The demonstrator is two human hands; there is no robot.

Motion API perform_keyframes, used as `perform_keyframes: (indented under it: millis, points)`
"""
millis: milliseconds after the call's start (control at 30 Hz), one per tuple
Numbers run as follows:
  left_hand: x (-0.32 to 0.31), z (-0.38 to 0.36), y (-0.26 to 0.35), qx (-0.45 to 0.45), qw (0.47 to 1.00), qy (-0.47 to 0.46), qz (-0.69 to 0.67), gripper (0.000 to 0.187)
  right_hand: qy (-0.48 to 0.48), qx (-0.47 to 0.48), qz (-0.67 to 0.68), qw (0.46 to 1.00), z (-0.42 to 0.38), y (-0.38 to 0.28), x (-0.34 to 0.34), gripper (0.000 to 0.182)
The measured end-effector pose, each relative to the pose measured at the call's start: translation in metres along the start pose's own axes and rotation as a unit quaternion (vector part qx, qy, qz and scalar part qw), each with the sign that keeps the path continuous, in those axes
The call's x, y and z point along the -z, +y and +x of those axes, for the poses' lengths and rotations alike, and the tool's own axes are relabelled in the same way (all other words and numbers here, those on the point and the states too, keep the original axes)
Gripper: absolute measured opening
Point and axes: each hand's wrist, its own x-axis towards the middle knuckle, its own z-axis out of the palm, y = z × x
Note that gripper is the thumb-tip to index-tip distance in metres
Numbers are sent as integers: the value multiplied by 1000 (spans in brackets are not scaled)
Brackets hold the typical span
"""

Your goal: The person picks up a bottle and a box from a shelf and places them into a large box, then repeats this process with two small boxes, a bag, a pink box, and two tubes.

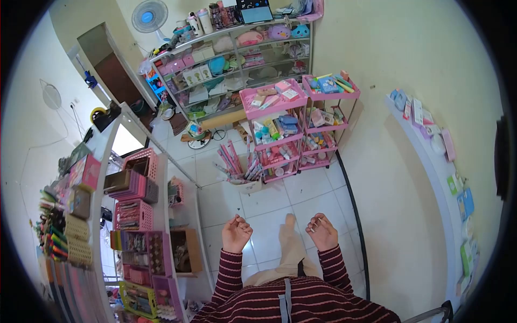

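Observation:
Both forearms, in dark striped sleeves, reach forward over the tiled floor (269, 207). My left hand (237, 235) is raised with the palm up and its fingers loosely bent, and nothing shows in it. To the right, my right hand (322, 232) is held likewise, fingers half curled and a little apart, with no object I can make out. The hands are well apart from each other and touch nothing. Between them, below, one of my legs (285, 253) in beige trousers shows. A bin of wrapped rolls (246, 185) stands on the floor ahead of my left hand.
Two pink trolleys (273, 112) of small boxed goods stand ahead. A glass display case (237, 64) lines the back. Crowded shelves with a pink basket (134, 215) and a cardboard box (186, 252) rise on the left. A wall ledge (428, 156) with packages curves along the right.

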Motion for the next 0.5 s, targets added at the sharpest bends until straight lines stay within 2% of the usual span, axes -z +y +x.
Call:
perform_keyframes:
  millis: [167,267,400,467,500]
  points:
    - [-13,81,12,7,1000,25,-9,12,-9,-25,-15,1000,100,-35,1,20]
    - [-45,133,25,-16,997,80,3,7,-20,-12,-38,999,159,-66,-16,19]
    - [-89,194,40,-28,998,53,7,7,-32,3,-74,997,234,-93,-25,18]
    - [-105,215,42,-57,998,-11,6,8,-32,-6,-102,994,264,-99,-26,18]
    - [-109,224,43,-60,998,-10,1,8,-31,-10,-105,994,278,-100,-27,18]
